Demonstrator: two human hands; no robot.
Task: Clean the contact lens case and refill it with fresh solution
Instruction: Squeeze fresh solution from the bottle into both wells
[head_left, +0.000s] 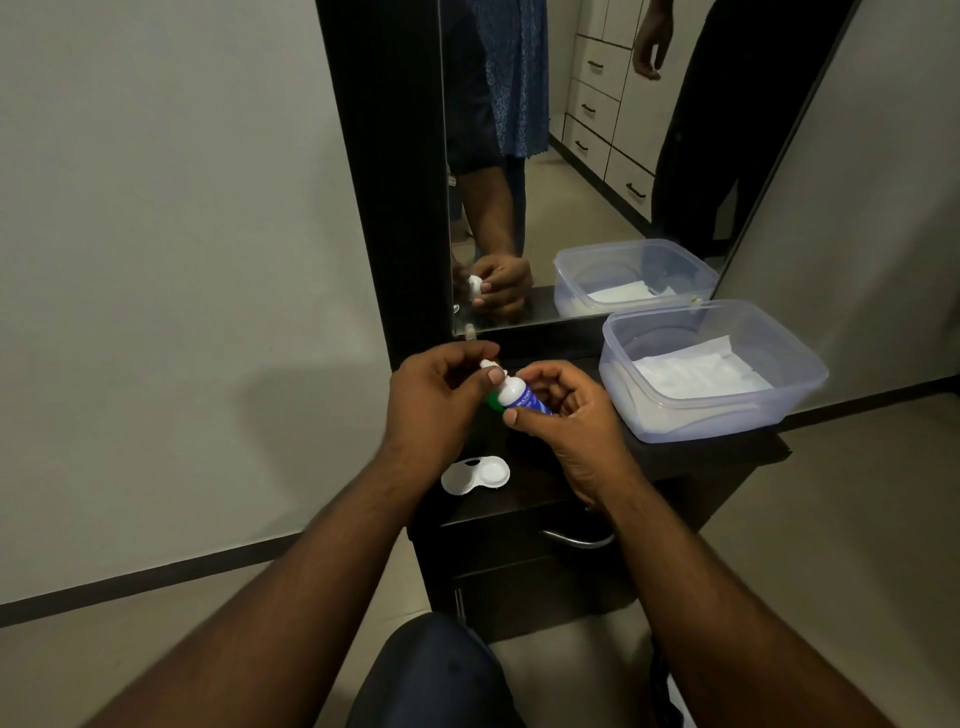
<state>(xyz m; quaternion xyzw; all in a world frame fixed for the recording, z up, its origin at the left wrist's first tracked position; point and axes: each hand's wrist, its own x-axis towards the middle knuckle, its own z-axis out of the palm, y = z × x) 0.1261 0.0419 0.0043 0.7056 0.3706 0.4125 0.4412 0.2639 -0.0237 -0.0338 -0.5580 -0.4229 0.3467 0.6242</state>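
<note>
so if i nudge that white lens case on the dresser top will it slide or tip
The lens case would probably slide rather than tip: it lies flat and low on the glossy dark dresser top. It looks like thin plastic, so likely very light and easy to flick away. Its open wells may spill any liquid, though I cannot tell whether they hold any.

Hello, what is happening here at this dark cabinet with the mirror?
A person holds a small solution bottle in the right hand, while the left hand pinches its white cap. The white lens case lies open and untouched on the dark cabinet top, below the hands. A clear plastic tub with white tissue inside stands to the right.
</note>
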